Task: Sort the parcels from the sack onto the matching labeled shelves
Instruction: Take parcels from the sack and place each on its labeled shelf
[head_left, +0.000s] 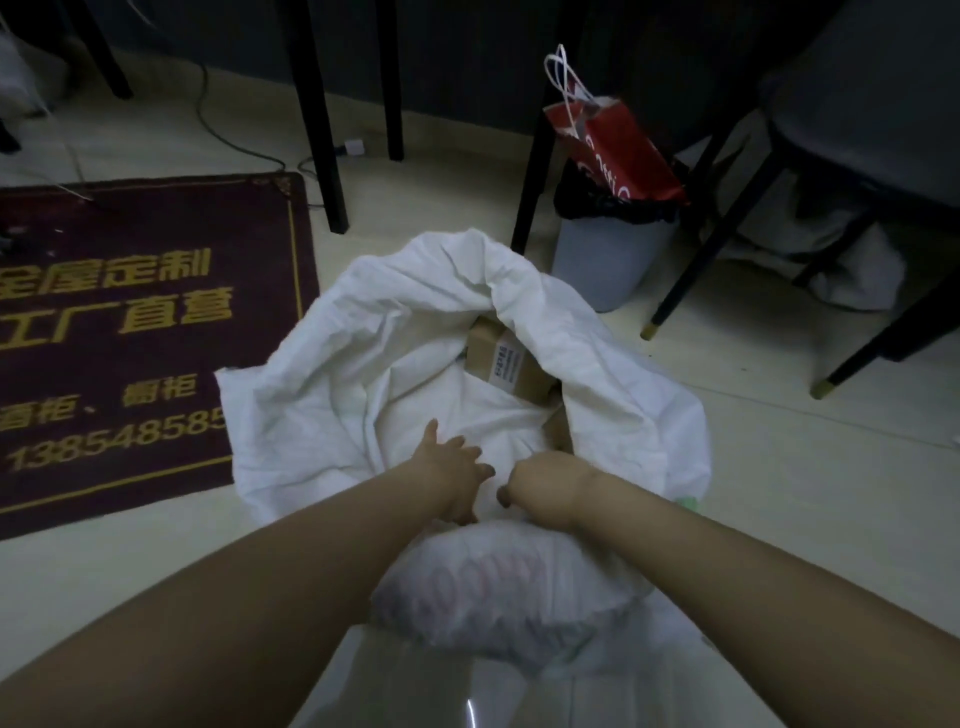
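A crumpled white fabric sack (322, 364) lies open on the floor (779, 467), a brown cardboard parcel (506, 364) inside (label up). Fingers of the left hand (452, 475) lie spread on its fabric; those of the right hand (545, 486) clamp the near rim.

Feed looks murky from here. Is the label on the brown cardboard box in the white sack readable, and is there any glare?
Head view throughout: dim overall, darkest around the black furniture legs up top; the white fabric sack is brightest; the label on the brown cardboard box is too blurred to read; one small glare streak on the pale floor tile at the bottom edge.
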